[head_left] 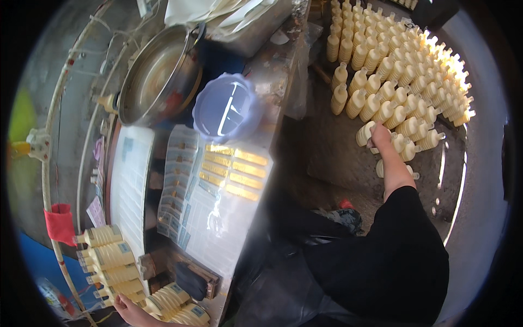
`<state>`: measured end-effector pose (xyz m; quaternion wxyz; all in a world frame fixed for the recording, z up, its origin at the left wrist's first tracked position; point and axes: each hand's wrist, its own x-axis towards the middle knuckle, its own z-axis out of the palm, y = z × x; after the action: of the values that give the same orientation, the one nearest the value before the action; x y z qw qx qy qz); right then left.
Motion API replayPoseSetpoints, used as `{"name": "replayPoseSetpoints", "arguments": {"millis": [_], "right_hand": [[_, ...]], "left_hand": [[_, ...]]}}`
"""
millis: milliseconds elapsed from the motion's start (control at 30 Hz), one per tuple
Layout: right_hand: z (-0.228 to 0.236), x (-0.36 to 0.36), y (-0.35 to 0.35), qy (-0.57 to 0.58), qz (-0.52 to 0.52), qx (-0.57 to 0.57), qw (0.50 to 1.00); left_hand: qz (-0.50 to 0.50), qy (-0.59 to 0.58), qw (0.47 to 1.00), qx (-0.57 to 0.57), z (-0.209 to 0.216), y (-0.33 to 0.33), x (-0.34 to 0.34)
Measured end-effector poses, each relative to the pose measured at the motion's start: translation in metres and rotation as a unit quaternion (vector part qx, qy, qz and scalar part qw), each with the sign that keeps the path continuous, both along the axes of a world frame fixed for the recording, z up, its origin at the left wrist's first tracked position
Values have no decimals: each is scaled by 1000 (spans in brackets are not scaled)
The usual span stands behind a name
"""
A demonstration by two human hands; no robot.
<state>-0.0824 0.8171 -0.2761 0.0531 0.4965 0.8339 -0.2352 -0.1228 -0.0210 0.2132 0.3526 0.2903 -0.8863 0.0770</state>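
My right hand (379, 137) reaches down at the right, its fingers closed round the neck end of a cream-coloured ribbed bottle (363, 134). That bottle is at the near edge of a large group of similar bottles (400, 92) standing on the dark floor. At the lower left, my left hand (129, 312) is at the neck end of a lying bottle (129, 287), its fingers drawn together there; the grip is partly hidden. More labelled bottles (111, 255) lie stacked just beyond it, and others (171, 300) lie to its right.
On the worktable (256, 207) lie printed label sheets (177, 180) and gold label strips (248, 169). A pale blue scalloped basin (226, 109) and a big metal pan (155, 76) stand farther back. A dark block (190, 280) sits near the front; a curved pipe frame (48, 163) runs along the left.
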Motion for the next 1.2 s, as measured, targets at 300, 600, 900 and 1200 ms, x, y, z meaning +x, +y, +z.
{"name": "replayPoseSetpoints", "arguments": {"millis": [300, 600, 900, 1200], "right_hand": [[33, 11, -78, 10, 57, 28, 998], [319, 15, -172, 173, 362, -65, 914], [498, -85, -330, 277, 551, -349, 706], [424, -114, -538, 131, 615, -466, 623]], "left_hand": [[-273, 39, 913, 301, -33, 39, -83], [-562, -243, 588, 529, -104, 235, -111], [-642, -253, 372, 621, -120, 257, -19], [-375, 92, 498, 776, -126, 95, 44]]}}
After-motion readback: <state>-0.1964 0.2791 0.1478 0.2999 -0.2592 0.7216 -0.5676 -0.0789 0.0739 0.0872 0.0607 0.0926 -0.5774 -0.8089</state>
